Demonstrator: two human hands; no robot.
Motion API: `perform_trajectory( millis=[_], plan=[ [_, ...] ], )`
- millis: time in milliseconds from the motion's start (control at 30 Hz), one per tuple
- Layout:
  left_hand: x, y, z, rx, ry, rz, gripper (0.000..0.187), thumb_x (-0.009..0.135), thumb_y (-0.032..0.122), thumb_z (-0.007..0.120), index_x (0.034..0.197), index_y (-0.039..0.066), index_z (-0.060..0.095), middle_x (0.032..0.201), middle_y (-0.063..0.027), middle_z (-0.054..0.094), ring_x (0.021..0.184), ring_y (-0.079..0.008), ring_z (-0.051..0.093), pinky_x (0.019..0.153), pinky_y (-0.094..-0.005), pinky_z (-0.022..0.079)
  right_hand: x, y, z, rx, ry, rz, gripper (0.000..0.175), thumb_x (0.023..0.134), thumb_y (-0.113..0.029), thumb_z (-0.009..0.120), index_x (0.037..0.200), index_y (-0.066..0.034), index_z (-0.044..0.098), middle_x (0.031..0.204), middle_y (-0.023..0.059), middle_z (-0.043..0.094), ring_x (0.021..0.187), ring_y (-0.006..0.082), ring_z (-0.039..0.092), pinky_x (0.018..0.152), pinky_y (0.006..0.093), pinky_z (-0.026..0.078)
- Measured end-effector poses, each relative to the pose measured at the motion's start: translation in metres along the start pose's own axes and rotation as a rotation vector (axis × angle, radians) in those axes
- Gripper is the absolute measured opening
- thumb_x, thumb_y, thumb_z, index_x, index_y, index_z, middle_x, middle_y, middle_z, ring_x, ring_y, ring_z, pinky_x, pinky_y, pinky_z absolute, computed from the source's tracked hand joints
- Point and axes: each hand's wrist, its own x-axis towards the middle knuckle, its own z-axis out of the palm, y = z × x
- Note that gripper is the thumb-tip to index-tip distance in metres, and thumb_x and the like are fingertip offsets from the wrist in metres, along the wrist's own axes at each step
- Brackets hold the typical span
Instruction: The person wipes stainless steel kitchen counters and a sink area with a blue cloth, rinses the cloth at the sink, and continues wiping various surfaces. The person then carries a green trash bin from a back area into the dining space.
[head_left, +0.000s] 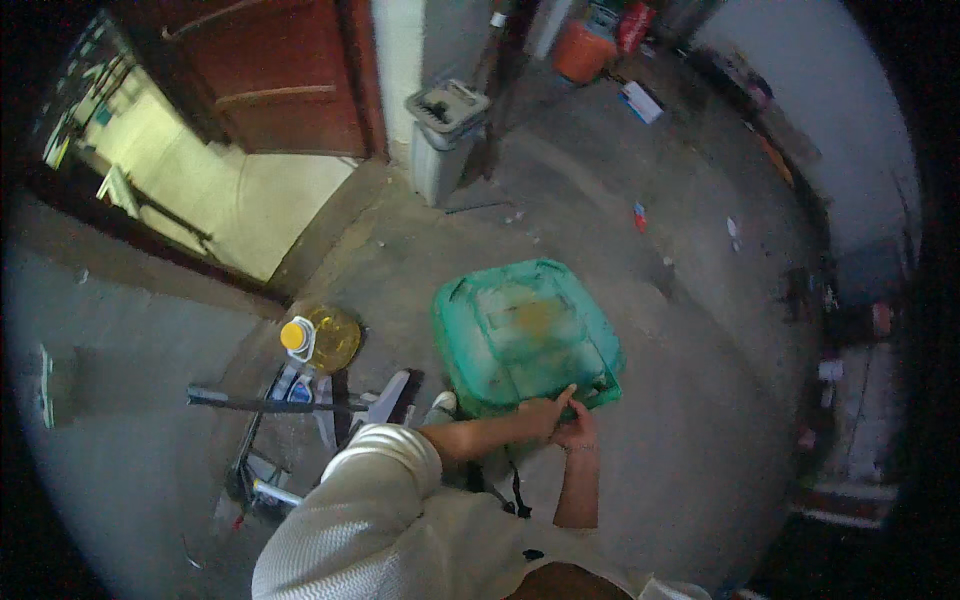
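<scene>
Before me stands a green plastic container (525, 322), boxy with rounded corners, its upper face scuffed and stained yellowish. My left hand (544, 416) lies across its near right edge, the index finger stretched towards the corner. Just beside it, my right hand (576, 429) comes up from below, fingers at the same edge; a thin band circles that wrist. The two hands touch or nearly touch. Whether either one grips the rim is hard to tell, since the left hand partly covers the spot. A small dark gap shows at that corner.
Left of the container stands a large bottle of yellow oil (334, 337) with a yellow cap, near a metal-framed object (281, 405). A lidded grey bin (442, 146) is by the wooden door (274, 75). Farther off are an orange bucket (581, 52) and small litter on the concrete floor (690, 420).
</scene>
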Motion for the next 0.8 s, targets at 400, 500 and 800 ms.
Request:
perform_trajectory(
  millis=[400, 500, 800],
  plan=[
    [-0.030, -0.073, -0.211, 0.020, 0.353, -0.369, 0.093, 0.078, 0.005, 0.058, 0.148, 0.028, 0.002, 0.085, -0.0181, 0.064, 0.072, -0.0322, 0.064, 0.060, -0.0441, 0.050, 0.087, -0.080, 0.255, -0.234, -0.394, -0.190, 0.030, 0.086, -0.035, 0.065, 0.096, -0.0086, 0.054, 0.088, 0.0064, 0.054, 0.083, 0.0216, 0.055, 0.079, 0.0377, 0.049],
    [-0.047, -0.119, -0.241, -0.085, 0.423, -0.551, 0.087, 0.079, 0.006, 0.058, 0.148, 0.027, 0.009, 0.094, -0.0184, 0.064, 0.079, -0.0332, 0.064, 0.062, -0.0433, 0.051, 0.103, -0.057, 0.348, -0.112, -0.216, 0.135, 0.023, 0.085, -0.027, 0.066, 0.080, -0.0101, 0.051, 0.076, 0.0052, 0.049, 0.068, 0.0200, 0.052, 0.065, 0.0356, 0.050],
    [-0.193, -0.216, -0.371, -0.106, 0.666, -0.725, 0.094, 0.071, 0.018, 0.076, 0.144, 0.024, 0.016, 0.092, -0.0162, 0.065, 0.084, -0.0350, 0.064, 0.067, -0.0451, 0.051, 0.103, 0.051, 0.576, -0.372, -0.352, 0.409, 0.024, 0.084, -0.027, 0.064, 0.084, -0.0118, 0.045, 0.079, 0.0021, 0.043, 0.073, 0.0175, 0.046, 0.081, 0.0450, 0.043]
  ],
)
